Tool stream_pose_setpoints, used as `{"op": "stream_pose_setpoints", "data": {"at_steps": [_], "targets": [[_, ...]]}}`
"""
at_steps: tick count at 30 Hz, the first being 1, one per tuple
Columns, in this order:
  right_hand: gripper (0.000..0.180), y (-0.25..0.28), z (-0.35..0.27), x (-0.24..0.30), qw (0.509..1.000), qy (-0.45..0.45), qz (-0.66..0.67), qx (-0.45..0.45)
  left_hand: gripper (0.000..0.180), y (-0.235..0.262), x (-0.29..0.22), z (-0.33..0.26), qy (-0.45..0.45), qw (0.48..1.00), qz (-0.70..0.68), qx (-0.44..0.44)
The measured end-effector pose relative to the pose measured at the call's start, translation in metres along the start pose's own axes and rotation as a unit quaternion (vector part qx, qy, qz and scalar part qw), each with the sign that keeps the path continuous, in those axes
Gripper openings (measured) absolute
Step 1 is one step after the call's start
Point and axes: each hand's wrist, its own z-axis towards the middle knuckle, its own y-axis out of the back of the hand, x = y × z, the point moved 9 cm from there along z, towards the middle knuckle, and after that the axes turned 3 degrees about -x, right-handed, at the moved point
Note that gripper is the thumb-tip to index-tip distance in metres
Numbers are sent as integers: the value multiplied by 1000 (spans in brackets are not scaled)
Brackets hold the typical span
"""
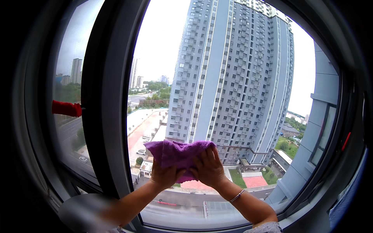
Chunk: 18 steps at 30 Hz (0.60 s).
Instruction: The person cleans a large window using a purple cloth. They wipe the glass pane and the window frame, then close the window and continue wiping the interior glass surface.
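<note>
A purple cloth (182, 153) is stretched between my two hands, in front of the large window pane (155, 101). My left hand (165, 174) grips its lower left part, the fingers mostly hidden behind the cloth. At the lower right side, my right hand (210, 169) has its fingers up along the cloth and the thumb pointing inward. A thin bracelet (237, 195) circles my right wrist. The cloth looks crumpled along its top edge; whether it touches the glass I cannot tell.
A dark window frame post (112, 97) stands left of the pane. Beyond it, something red (67, 108) shows at the left pane. A small red piece (346, 141) is on the right frame. Outside rises a tall grey apartment building (233, 77). A blurred pale shape (83, 211) sits at lower left.
</note>
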Motion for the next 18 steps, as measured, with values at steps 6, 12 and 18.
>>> {"op": "stream_pose_setpoints", "data": {"at_steps": [6, 12, 18], "targets": [[46, -27, -73, 25, 998, -27, -3, 58, 64, -23, -38, -44, 12, 996, -13, 92], [69, 53, 38, -79, 995, -55, -46, -70, 60, 17, -11, 125, -37, 998, 21, -49], [79, 126, 123, -210, 975, -90, -193, -60, 60, 52, -34, 301, -91, 980, 123, -126]]}}
